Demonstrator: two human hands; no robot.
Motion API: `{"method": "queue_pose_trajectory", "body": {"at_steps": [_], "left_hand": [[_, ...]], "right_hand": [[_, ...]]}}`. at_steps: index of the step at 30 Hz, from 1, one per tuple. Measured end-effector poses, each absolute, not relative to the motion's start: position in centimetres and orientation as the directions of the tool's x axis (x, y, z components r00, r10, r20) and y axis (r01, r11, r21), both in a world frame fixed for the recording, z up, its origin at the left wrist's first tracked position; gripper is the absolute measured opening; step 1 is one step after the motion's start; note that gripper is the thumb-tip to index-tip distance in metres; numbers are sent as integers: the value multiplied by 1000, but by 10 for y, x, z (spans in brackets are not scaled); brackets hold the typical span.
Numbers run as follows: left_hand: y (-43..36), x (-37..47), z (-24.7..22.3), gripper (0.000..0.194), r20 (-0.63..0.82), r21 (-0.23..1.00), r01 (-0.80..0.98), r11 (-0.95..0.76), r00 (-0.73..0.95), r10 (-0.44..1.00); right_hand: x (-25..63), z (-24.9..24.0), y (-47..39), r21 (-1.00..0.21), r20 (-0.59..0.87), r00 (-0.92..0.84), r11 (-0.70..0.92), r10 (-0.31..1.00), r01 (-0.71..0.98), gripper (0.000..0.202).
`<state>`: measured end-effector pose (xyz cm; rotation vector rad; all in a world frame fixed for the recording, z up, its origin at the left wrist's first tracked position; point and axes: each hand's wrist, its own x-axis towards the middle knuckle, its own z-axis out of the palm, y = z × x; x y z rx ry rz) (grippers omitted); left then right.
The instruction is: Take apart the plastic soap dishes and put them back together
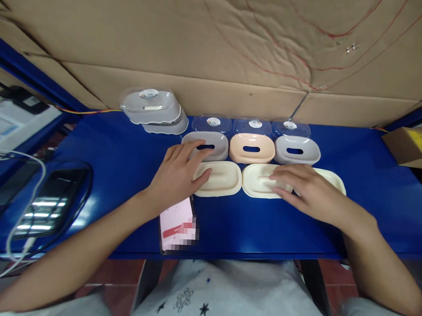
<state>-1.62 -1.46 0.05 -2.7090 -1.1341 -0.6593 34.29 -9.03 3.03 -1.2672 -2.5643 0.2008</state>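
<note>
My left hand is open, its fingers spread over the left grey tray with a slot and the edge of a cream oval piece. My right hand reaches over the middle cream oval piece, thumb and fingers apart near its raised ridge; a firm hold cannot be made out. A third cream piece is partly hidden behind that hand. Behind them stand a peach slotted tray and another grey slotted tray. Clear lids with round labels lie at the back.
Stacked grey boxes stand at the back left of the blue table. A lit phone lies near the front edge, a dark phone with a white cable at left. A cardboard box is at right.
</note>
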Motion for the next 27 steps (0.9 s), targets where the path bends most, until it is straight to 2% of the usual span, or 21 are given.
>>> {"method": "queue_pose_trajectory", "body": {"at_steps": [2,8,14,17,20,24,27], "left_hand": [[-10,-17,-2,38,428,65,743,-666,582,691],[-7,-17,-7,31,382,126,763,-634,553,741],[-1,-20,-10,34,401,149,746,-649,554,729],[4,-23,-12,29,408,159,734,-660,560,721],[5,-25,-11,25,461,134,722,-679,561,688],[-1,-23,-1,19,613,91,690,-718,530,586],[-14,-18,8,12,645,41,614,-788,586,490]], "right_hand": [[330,26,-94,-244,202,-616,649,761,721,32],[315,18,-93,-204,155,-615,634,774,746,60],[324,8,-86,-125,131,-557,571,820,811,62],[326,7,-87,-96,125,-540,552,832,828,62],[326,7,-88,-83,122,-524,535,843,841,66],[328,4,-88,-45,125,-495,503,860,863,71],[329,2,-88,-24,135,-489,496,862,868,72]]}}
